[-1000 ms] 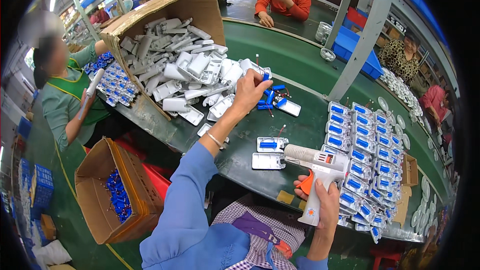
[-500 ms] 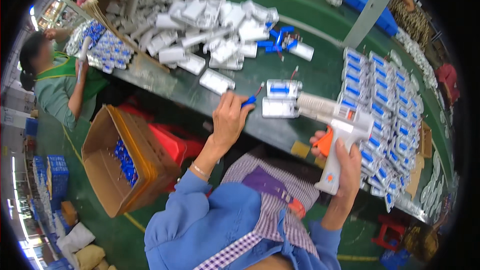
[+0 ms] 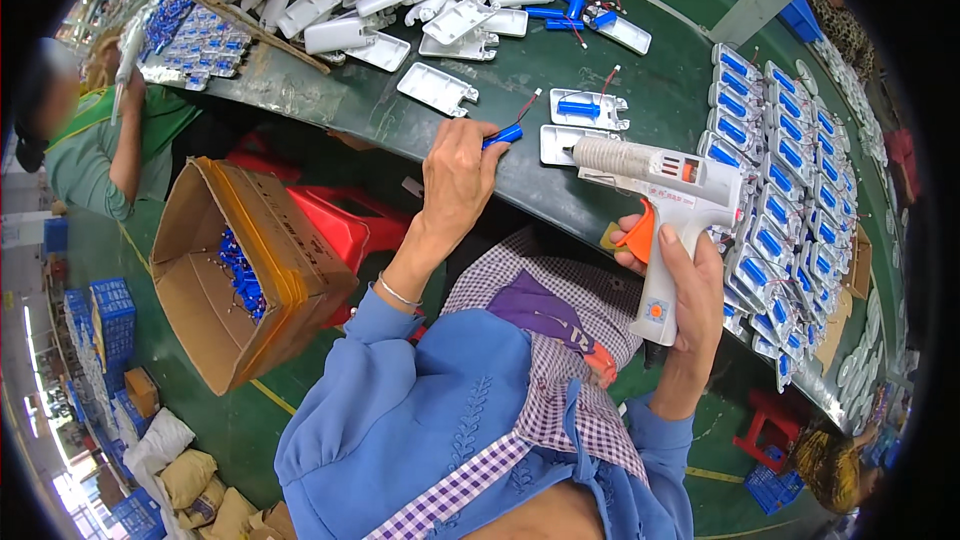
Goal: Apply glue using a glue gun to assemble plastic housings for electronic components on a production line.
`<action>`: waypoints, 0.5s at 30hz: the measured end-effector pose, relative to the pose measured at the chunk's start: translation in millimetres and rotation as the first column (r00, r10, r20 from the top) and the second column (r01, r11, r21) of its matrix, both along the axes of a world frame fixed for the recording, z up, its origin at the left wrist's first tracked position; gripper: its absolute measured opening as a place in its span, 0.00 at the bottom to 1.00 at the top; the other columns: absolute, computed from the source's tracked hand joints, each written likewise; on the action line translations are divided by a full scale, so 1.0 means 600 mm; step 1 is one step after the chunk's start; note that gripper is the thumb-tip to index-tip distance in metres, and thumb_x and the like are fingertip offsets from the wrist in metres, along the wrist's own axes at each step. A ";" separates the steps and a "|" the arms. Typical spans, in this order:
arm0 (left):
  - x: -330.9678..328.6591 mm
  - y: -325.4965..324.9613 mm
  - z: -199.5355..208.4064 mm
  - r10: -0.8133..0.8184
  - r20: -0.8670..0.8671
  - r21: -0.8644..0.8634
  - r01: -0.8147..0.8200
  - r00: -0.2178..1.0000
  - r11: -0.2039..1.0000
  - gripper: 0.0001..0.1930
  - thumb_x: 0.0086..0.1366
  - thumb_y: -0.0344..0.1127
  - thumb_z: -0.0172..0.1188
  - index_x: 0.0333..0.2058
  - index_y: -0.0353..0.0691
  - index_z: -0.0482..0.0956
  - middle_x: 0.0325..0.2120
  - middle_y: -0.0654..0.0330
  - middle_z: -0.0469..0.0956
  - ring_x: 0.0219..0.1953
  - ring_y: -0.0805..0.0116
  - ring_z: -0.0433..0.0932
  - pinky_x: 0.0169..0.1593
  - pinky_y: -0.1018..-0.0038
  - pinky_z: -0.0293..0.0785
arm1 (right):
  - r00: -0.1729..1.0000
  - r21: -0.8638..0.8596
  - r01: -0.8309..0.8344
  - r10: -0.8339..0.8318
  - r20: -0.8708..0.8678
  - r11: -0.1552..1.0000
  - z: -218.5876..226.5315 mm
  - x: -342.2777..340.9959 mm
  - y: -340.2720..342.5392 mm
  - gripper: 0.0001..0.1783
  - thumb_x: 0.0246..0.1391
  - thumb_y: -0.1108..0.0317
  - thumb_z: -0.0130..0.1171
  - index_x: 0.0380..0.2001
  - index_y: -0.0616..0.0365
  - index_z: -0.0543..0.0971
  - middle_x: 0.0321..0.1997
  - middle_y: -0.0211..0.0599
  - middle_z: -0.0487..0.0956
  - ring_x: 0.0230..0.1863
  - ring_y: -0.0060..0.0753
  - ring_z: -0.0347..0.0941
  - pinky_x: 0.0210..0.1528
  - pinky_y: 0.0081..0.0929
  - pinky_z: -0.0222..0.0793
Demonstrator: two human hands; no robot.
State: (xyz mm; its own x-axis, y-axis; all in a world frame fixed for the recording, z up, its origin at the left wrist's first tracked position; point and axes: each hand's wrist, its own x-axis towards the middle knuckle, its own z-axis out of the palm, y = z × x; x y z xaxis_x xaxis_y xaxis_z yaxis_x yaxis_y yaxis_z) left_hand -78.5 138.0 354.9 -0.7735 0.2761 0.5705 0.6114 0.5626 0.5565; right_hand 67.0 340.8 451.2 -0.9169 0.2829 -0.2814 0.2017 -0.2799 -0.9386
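Note:
My left hand point(image 3: 458, 172) pinches a small blue battery point(image 3: 504, 136) with thin wires and a white plug, at the near edge of the workbench. In my right hand point(image 3: 690, 280) is a white hot glue gun point(image 3: 700, 202), a finger by its orange trigger. Its nozzle points left, over a white plastic shell point(image 3: 552, 143), whose right part the gun hides. Just beyond lies another white shell point(image 3: 612, 116) with a blue battery point(image 3: 578, 110) in it. An open white shell point(image 3: 432, 88) without a battery lies left of these.
White shells point(image 3: 330, 35) are heaped at the back left, beside loose blue batteries point(image 3: 575, 6). Rows of battery-filled shells point(image 3: 770, 210) cover the right. A cardboard box point(image 3: 190, 315) holding batteries and a red stool point(image 3: 345, 225) stand at left, near a co-worker point(image 3: 100, 155).
The view has shifted, so the bench sits higher in it. The glue gun's nozzle has moved left over the nearer shell. My left hand still pinches the battery.

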 end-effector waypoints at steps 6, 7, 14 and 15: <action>-0.005 -0.004 -0.002 -0.011 0.002 -0.031 0.011 1.000 0.999 0.08 0.52 0.26 0.63 0.30 0.31 0.76 0.28 0.49 0.75 0.33 0.49 0.74 0.36 0.60 0.71 | 1.000 -0.008 -0.005 0.005 -0.012 1.000 -0.001 -0.004 -0.003 0.19 0.61 0.67 0.49 0.50 0.72 0.68 0.42 0.50 0.78 0.40 0.38 0.78 0.39 0.29 0.77; -0.006 -0.003 -0.002 -0.015 -0.001 -0.043 0.015 1.000 0.999 0.08 0.52 0.26 0.63 0.31 0.31 0.75 0.28 0.49 0.75 0.34 0.48 0.74 0.36 0.60 0.71 | 1.000 0.006 -0.013 0.013 -0.006 1.000 -0.002 -0.006 -0.002 0.19 0.61 0.67 0.49 0.50 0.71 0.69 0.41 0.49 0.78 0.40 0.38 0.78 0.39 0.29 0.77; -0.006 0.006 0.003 -0.015 -0.022 -0.012 0.015 1.000 1.000 0.07 0.53 0.26 0.62 0.31 0.31 0.75 0.28 0.50 0.75 0.34 0.50 0.73 0.36 0.61 0.71 | 0.998 0.108 -0.060 0.060 0.007 0.992 -0.008 -0.011 0.005 0.18 0.61 0.66 0.49 0.48 0.70 0.70 0.38 0.45 0.79 0.36 0.32 0.77 0.34 0.23 0.72; -0.007 0.009 0.005 -0.020 -0.022 -0.012 0.020 1.000 1.000 0.07 0.53 0.26 0.62 0.31 0.31 0.75 0.28 0.50 0.75 0.34 0.50 0.73 0.36 0.61 0.71 | 0.998 0.108 -0.056 0.055 0.007 0.993 -0.008 -0.010 0.006 0.18 0.61 0.66 0.49 0.48 0.70 0.70 0.38 0.45 0.79 0.36 0.32 0.77 0.34 0.23 0.72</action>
State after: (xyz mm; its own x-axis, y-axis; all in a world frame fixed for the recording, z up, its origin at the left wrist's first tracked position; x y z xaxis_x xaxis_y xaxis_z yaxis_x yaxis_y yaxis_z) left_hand -82.5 143.3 358.1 -0.7548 0.2981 0.5843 0.6347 0.5565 0.5362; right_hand 61.0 344.5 446.4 -0.9310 0.2607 -0.2554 0.2178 -0.1646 -0.9620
